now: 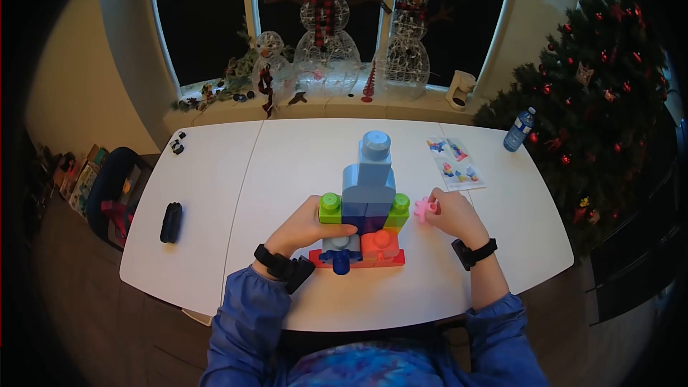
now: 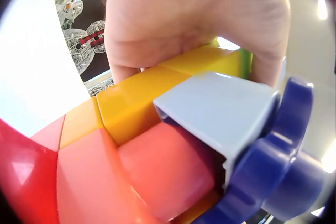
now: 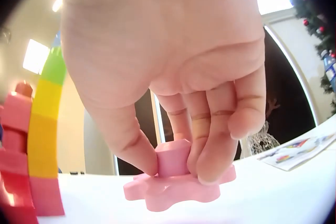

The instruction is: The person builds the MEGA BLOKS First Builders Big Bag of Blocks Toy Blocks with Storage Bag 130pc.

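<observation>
A tall tower of toy building blocks [image 1: 369, 197] stands on the table, light blue on top, with green blocks at both sides and red ones at the base. My left hand [image 1: 299, 230] grips its left side, the thumb lying across the front. Below that thumb, a dark blue gear [image 1: 341, 261] sits on the front of a grey-blue block [image 2: 218, 106]. Right of the tower, my right hand [image 1: 457, 218] pinches the hub of a pink gear [image 3: 176, 190] between thumb and fingers, close over the white tabletop.
A printed picture sheet [image 1: 459, 165] lies at the back right, near a water bottle [image 1: 519, 130]. On the left are a black case [image 1: 171, 223] and small dark pieces [image 1: 178, 147]. Wire snowmen [image 1: 326, 50] line the window ledge, and a decorated tree [image 1: 588, 100] stands at the right.
</observation>
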Demonstrator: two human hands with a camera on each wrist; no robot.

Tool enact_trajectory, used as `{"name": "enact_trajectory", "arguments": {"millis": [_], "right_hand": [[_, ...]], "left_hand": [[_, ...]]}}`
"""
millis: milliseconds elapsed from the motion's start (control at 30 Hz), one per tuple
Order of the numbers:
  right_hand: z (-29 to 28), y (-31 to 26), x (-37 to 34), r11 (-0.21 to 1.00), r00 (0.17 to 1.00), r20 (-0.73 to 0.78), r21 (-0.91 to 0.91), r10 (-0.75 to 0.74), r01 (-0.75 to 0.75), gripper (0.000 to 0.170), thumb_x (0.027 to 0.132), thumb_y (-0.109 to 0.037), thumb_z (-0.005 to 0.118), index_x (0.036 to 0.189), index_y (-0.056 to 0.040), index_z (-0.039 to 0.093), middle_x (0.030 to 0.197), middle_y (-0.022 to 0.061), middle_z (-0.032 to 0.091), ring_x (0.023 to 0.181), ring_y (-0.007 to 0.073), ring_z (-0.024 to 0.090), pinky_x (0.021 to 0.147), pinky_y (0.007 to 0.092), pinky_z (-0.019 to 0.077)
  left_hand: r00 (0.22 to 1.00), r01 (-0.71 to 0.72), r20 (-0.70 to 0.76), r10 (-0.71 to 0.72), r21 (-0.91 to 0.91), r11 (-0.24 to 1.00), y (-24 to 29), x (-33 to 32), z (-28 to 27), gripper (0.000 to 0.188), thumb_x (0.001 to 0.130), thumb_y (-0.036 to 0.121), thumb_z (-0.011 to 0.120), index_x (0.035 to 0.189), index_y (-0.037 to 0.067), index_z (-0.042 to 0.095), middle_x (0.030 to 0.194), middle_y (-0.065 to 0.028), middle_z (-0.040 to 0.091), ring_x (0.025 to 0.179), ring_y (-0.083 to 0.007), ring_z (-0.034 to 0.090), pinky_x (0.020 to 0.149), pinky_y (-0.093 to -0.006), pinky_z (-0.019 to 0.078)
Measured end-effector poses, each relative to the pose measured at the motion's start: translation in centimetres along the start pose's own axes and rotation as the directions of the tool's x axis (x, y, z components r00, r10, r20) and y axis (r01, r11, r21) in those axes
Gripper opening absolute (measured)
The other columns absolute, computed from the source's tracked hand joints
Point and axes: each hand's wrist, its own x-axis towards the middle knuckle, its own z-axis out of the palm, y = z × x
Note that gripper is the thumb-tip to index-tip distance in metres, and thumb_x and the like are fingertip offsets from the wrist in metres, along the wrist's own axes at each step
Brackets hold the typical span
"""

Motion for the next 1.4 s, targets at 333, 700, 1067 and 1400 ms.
{"name": "enact_trajectory", "arguments": {"millis": [333, 700, 1067, 1400], "right_hand": [[-2.9, -11.0, -9.9, 0.839, 0.928, -0.187, 0.398, -0.321, 0.37, 0.027, 0.079, -0.009, 0.086, 0.087, -0.0074, 0.06, 0.072, 0.0049, 0.065, 0.059, 0.0178, 0.064, 0.057, 0.0297, 0.0526], [2.6, -12.0, -9.8, 0.843, 0.812, -0.312, 0.059, -0.492, 0.534, 0.024, 0.081, -0.009, 0.08, 0.087, -0.0087, 0.056, 0.082, 0.0087, 0.065, 0.07, 0.0267, 0.068, 0.058, 0.0374, 0.0545], [3.1, -12.5, -9.6, 0.851, 0.803, -0.361, 0.044, -0.475, 0.523, 0.022, 0.084, -0.008, 0.078, 0.083, -0.0074, 0.056, 0.081, 0.0098, 0.065, 0.068, 0.0267, 0.068, 0.058, 0.0363, 0.0551], [3.3, -12.6, -9.9, 0.867, 0.81, -0.369, 0.023, -0.456, 0.498, 0.026, 0.074, -0.004, 0.083, 0.088, -0.009, 0.061, 0.078, 0.0061, 0.063, 0.071, 0.0267, 0.069, 0.06, 0.0373, 0.0557]], "left_hand": [[1.0, -0.024, -0.016, 0.025, 0.045, 0.999, -0.6, 0.1, 0.0, 0.032, 0.085, 0.015, 0.084, 0.109, -0.003, 0.074, 0.095, -0.0042, 0.075, 0.085, -0.0117, 0.064, 0.08, -0.0299, 0.0528], [0.999, -0.034, -0.014, 0.034, 0.039, 0.999, -1.0, 0.3, -0.1, 0.032, 0.084, 0.015, 0.084, 0.109, -0.002, 0.074, 0.095, -0.0044, 0.074, 0.085, -0.0123, 0.063, 0.079, -0.0298, 0.0524], [1.0, -0.025, -0.015, 0.026, 0.055, 0.998, -0.7, 0.2, 0.0, 0.032, 0.084, 0.014, 0.083, 0.11, -0.003, 0.074, 0.095, -0.0045, 0.075, 0.084, -0.0125, 0.064, 0.08, -0.0302, 0.053], [1.0, -0.022, 0.004, 0.022, 0.036, 0.999, -0.8, 0.4, -0.1, 0.031, 0.085, 0.013, 0.083, 0.111, -0.002, 0.073, 0.097, -0.0047, 0.075, 0.086, -0.0126, 0.064, 0.081, -0.0305, 0.0534]]}}
